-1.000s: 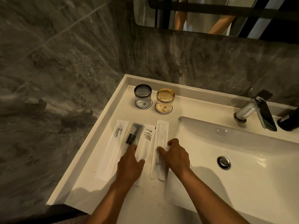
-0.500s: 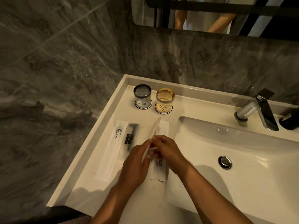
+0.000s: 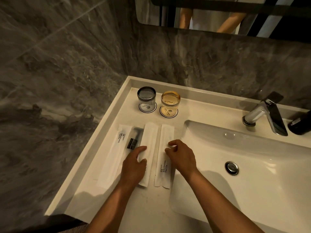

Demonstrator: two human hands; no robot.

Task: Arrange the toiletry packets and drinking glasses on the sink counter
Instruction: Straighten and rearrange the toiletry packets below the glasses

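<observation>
Glasses: grey glass (image 3: 146, 98) and amber glass (image 3: 170, 101) stand on round coasters at 12 o'clock of the packets, side by side, near the back rim; they look placed.
Packets: four lie in a row on the counter (image 3: 94, 180). Left packet (image 3: 113, 153) and razor packet (image 3: 133, 142) overlap at 9 o'clock of the left hand; blank packet (image 3: 149, 145) and right packet (image 3: 164, 155) lie nearly parallel with a narrow gap between them.
Left hand (image 3: 133, 167): flat, palm down on the blank packet and the razor packet's near end, fingers loosely spread, pressing rather than gripping.
Right hand (image 3: 181, 157): fingers curled, tips touching the right packet's edge; holds nothing.
Progress: seems nearly done; what remains, I judge, is squaring the two left packets and evening the gaps.
Surroundings: basin (image 3: 252, 165) at 3 o'clock, tap (image 3: 267, 115) and a dark bottle (image 3: 301, 123) at 2 o'clock.
Obstacles: none in the way; the basin edge is just beside the right packet, so it could slip in.
</observation>
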